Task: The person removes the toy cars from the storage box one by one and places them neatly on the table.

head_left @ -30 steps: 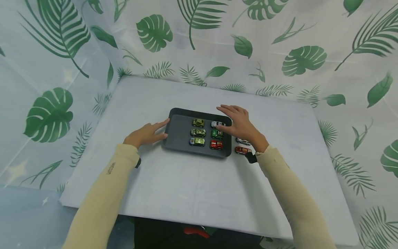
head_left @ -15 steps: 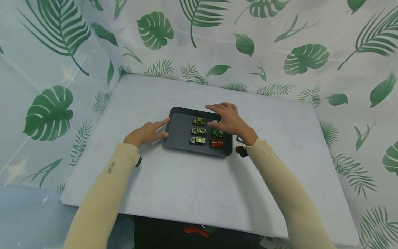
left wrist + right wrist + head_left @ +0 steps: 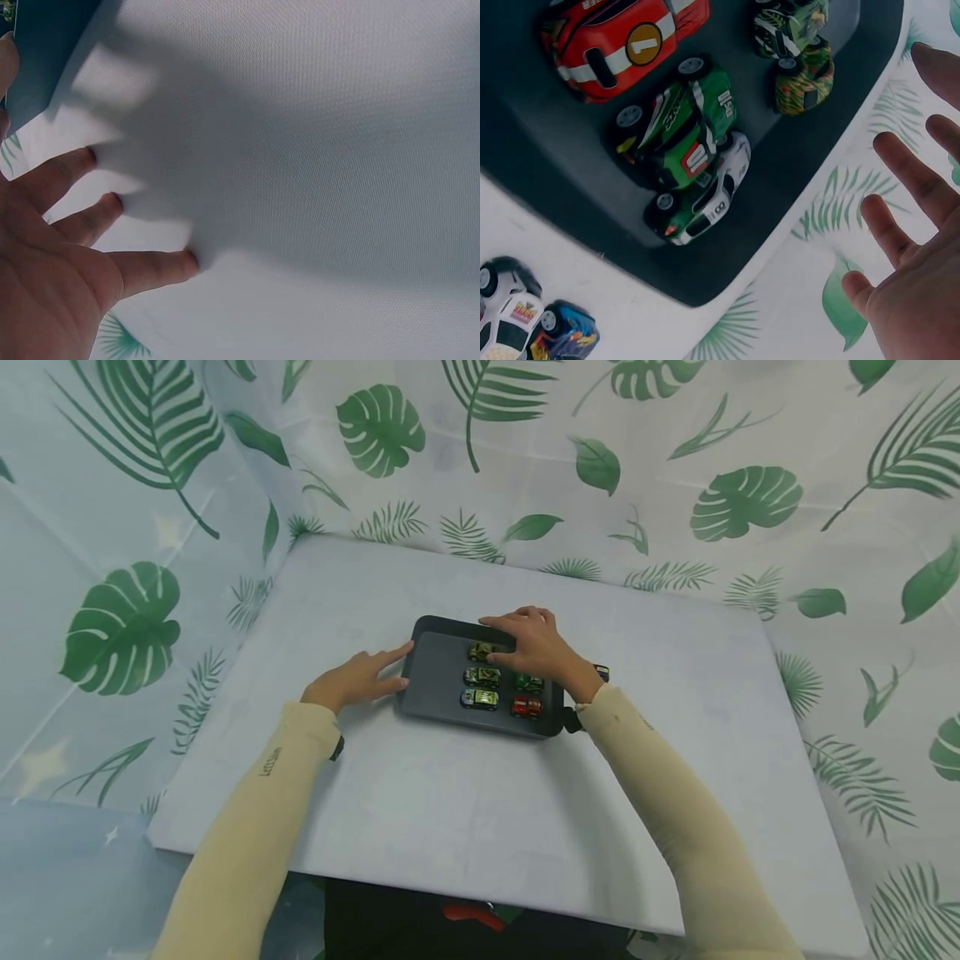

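A dark grey tray [image 3: 435, 681] lies mid-table with several toy cars in two rows. Yellow-green cars [image 3: 481, 676] fill the left row. A green car [image 3: 528, 682] and a red car [image 3: 527, 706] are in the right row. My right hand [image 3: 525, 643] hovers flat over the tray's far right part, fingers straight and spread [image 3: 900, 180], holding nothing. Below it are the red car [image 3: 622, 45], the green car [image 3: 682, 112] and a white-and-green car [image 3: 705, 191]. My left hand [image 3: 363, 675] rests on the table, fingers straight, its tips at the tray's left edge [image 3: 41, 60].
Two more toy cars, a white one [image 3: 506, 304] and a blue one [image 3: 566, 330], lie on the white table just off the tray's right side. Leaf-print cloth walls [image 3: 675, 485] close in the table [image 3: 465, 827] at the back and sides.
My right hand has moved left across the tray's far side, and its forearm now hides the two cars beside the tray in the head view. The left hand has stayed put.
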A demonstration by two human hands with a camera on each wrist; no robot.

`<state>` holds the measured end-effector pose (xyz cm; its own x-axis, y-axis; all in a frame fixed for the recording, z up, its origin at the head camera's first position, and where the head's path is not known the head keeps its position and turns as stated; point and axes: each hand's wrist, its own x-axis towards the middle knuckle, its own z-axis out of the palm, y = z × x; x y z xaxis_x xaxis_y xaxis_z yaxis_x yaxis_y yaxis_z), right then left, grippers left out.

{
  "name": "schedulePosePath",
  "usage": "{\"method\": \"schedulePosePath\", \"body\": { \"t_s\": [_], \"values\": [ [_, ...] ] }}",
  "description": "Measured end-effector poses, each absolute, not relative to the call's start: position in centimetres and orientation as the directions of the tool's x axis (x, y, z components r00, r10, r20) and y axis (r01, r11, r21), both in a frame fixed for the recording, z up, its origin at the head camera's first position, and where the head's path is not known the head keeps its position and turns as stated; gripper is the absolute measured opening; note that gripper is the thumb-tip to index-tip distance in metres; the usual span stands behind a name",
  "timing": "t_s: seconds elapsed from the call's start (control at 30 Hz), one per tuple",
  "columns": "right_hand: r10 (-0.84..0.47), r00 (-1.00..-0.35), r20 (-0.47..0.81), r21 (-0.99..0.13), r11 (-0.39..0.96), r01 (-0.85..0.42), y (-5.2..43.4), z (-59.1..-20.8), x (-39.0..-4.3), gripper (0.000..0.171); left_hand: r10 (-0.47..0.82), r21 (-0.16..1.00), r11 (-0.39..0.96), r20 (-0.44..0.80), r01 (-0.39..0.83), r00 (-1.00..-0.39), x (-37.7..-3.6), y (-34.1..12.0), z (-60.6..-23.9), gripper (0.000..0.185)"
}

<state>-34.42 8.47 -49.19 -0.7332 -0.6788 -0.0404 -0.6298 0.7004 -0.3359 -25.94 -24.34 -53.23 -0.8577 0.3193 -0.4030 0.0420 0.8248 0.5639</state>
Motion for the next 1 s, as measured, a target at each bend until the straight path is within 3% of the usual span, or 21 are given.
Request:
{"method": "schedulePosePath", "body": {
  "t_s": [0.37,0.57,1.0],
  "values": [
    [-0.675,-0.733,-0.083,-0.284,0.721,-0.632,7.2,-49.4,-35.3,0.062,0.297,0.557,0.831,-0.421,0.014,-0.857,-26.0,-24.5,-52.4,0.074],
    [-0.659,-0.743,-0.121,-0.202,0.749,-0.631,6.6,-49.9,-35.5,0.064,0.305,0.551,0.834,-0.419,0.028,-0.855,-26.3,-24.5,-52.6,0.074],
    [-0.644,-0.757,-0.113,-0.145,0.764,-0.629,6.1,-51.3,-35.5,0.062,0.312,0.561,0.827,-0.437,0.015,-0.844,-26.3,-24.4,-53.3,0.075]
  ]
}}
